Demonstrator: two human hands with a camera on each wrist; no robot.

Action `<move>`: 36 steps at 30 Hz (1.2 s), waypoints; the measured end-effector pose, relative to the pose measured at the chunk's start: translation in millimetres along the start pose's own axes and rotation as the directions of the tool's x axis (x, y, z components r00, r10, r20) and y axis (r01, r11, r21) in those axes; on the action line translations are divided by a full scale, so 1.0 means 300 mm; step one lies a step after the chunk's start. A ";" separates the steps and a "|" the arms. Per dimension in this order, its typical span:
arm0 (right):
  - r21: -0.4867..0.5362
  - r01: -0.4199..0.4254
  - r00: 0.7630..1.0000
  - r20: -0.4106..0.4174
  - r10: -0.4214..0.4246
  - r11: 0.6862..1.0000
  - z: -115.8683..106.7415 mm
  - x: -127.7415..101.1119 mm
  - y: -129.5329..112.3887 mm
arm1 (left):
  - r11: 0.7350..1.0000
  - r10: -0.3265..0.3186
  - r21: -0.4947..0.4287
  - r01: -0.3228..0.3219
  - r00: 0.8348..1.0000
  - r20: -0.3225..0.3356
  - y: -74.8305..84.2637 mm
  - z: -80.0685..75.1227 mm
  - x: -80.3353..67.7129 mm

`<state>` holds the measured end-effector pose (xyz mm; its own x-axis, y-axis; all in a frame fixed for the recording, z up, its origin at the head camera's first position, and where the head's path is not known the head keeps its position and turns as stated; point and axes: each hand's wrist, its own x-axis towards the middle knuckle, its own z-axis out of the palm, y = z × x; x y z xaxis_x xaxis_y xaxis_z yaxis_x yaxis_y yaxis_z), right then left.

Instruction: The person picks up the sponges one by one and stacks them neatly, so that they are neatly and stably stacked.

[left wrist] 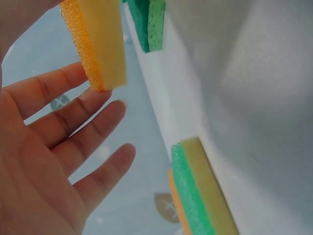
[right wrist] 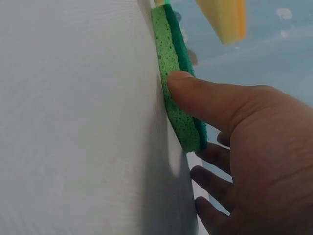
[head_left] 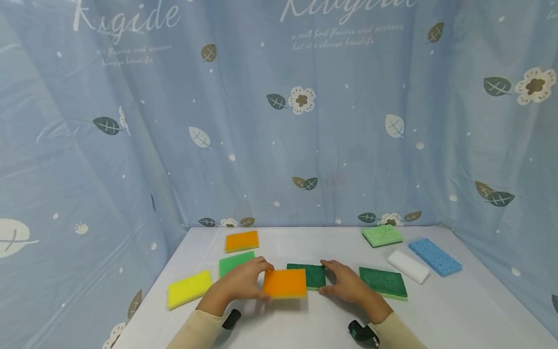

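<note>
Thumb and fingers of a person's left hand (head_left: 246,280) pinch an orange sponge (head_left: 285,283) by its left end, as we see it raised above the near middle of the white desk (head_left: 453,315). Beside it, the right hand (head_left: 348,283) closes partway, gripping the right end of a dark green sponge (head_left: 316,276) resting on the desk. At left we find a yellow sponge (head_left: 189,289) and a mint-green sponge (head_left: 235,262); at right, a white block (head_left: 408,266) and, farther right, a blue sponge (head_left: 435,257).
</note>
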<state>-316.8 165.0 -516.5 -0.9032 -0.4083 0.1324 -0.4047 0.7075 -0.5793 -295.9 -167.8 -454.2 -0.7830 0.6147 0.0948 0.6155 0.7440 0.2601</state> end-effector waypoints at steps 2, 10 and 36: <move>0.012 -0.002 1.000 0.013 0.002 1.000 -0.001 -0.004 0.000 | 1.000 0.003 0.002 -0.003 1.000 -0.007 -0.004 0.003 0.011; 0.045 -0.018 0.999 0.047 0.016 0.999 0.000 -0.014 -0.002 | 1.000 0.006 -0.002 -0.006 0.999 -0.034 -0.004 0.022 0.051; 0.135 0.017 1.000 0.000 -0.017 0.991 0.024 -0.028 0.004 | 0.999 -0.042 -0.035 0.041 0.999 -0.023 0.014 0.089 0.143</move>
<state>-308.5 165.1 -524.1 -0.8962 -0.4201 0.1423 -0.3968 0.6161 -0.6804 -324.4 -131.2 -474.5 -0.8101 0.5767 0.1055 0.5791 0.7592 0.2969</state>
